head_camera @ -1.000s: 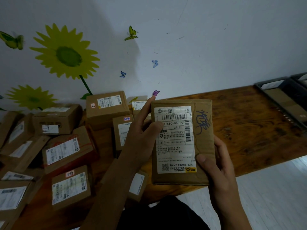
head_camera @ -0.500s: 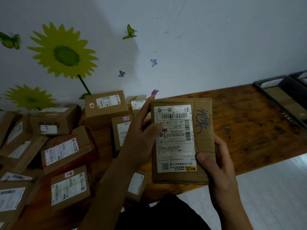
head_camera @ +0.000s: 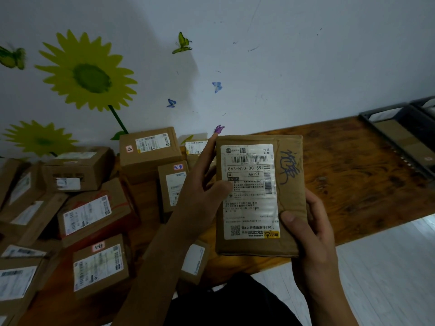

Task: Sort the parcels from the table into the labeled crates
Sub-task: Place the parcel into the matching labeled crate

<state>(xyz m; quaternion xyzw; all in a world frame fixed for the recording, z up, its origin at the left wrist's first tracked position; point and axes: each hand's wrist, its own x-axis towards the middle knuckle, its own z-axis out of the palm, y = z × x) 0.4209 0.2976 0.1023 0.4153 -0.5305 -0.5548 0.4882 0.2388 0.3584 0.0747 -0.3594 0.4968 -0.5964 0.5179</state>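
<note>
wooden bench (head_camera: pixel 348 165) along the wall, heap of cardboard parcels (head_camera: pixel 94 215) on its left end, dark crates (head_camera: pixel 400 137) far right, flat brown parcel (head_camera: pixel 292 196) held up above the bench edge, my left hand (head_camera: pixel 202 196) and right hand (head_camera: pixel 313 238) with fingers clamped on its sides

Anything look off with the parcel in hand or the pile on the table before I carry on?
Nothing looks damaged. The held parcel is wrinkled, but its label is intact and readable, with blue handwriting beside it; left hand and right hand grip it. The parcels on the table lie jumbled and tilted, overlapping.
</note>
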